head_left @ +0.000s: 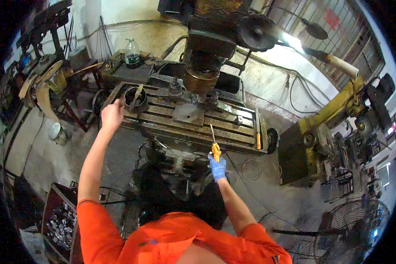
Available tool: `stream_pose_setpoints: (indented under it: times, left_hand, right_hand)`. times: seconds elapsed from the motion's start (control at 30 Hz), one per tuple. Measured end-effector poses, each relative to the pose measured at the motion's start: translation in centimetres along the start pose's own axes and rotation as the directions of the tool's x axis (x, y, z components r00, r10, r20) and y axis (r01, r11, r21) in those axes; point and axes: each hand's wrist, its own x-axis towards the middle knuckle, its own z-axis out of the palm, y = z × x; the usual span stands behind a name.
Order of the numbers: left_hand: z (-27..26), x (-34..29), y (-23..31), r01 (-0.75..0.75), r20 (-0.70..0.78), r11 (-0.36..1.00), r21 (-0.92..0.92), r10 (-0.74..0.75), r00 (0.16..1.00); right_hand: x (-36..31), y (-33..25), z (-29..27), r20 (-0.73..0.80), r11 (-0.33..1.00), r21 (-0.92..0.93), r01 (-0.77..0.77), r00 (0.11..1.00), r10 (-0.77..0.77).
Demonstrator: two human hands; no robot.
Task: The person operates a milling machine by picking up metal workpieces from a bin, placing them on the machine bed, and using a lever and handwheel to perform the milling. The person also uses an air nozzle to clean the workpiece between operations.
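While the person in orange sleeves leans over a grimy milling machine, the right hand, in a blue glove, is clamped around the orange handle of a screwdriver, whose thin shaft points up and away over the front edge of the slotted machine surface. The left hand, bare, is raised at the left end of that surface, fingers curled loosely together; whether it grips anything cannot be told. Just beside it sits a dark round metal bowl with a tool resting in it. A flat grey plate lies mid-surface under the machine's spindle head. A plastic bottle stands farther back on a cluttered bench.
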Motion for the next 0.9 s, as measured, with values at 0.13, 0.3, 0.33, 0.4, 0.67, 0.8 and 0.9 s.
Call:
stream_pose_setpoints:
  times: [0.13,0.3,0.33,0.4,0.67,0.8,0.9]
  left_hand:
    - [-1.4,-3.6,-1.8,0.181,0.054,0.952,-0.246,-0.173,0.983]
    - [0.6,-8.2,-7.0,0.263,0.115,0.912,-0.315,-0.238,0.964]
    - [1.1,-8.7,-7.6,0.266,0.128,0.916,-0.300,-0.238,0.963]
    - [1.2,-9.6,-7.9,0.265,0.149,0.924,-0.275,-0.232,0.961]
    - [-1.8,-10.6,-8.2,0.355,0.170,0.928,-0.113,-0.334,0.927]
    - [-0.3,-12.1,-10.8,0.320,0.143,0.923,-0.213,-0.294,0.945]
    - [1.7,-13.2,-11.0,0.314,0.175,0.904,-0.290,-0.272,0.946]
  right_hand:
    - [-2.5,-8.7,-4.3,-0.166,0.950,0.008,0.312,0.937,-0.307]
    - [-3.1,-18.0,-7.0,0.200,0.721,-0.446,0.531,0.844,-0.497]
    - [-3.9,-19.8,-5.6,0.305,0.496,-0.709,0.501,0.852,-0.426]
    - [-3.6,-21.3,-2.6,0.390,0.061,-0.910,0.409,0.897,-0.207]
    - [3.0,-23.1,5.3,0.350,-0.066,-0.936,0.346,0.935,-0.063]
    - [3.2,-23.1,6.6,0.350,-0.012,-0.936,0.351,0.930,-0.111]
    - [2.5,-22.1,5.6,0.359,0.026,-0.932,0.362,0.929,-0.094]
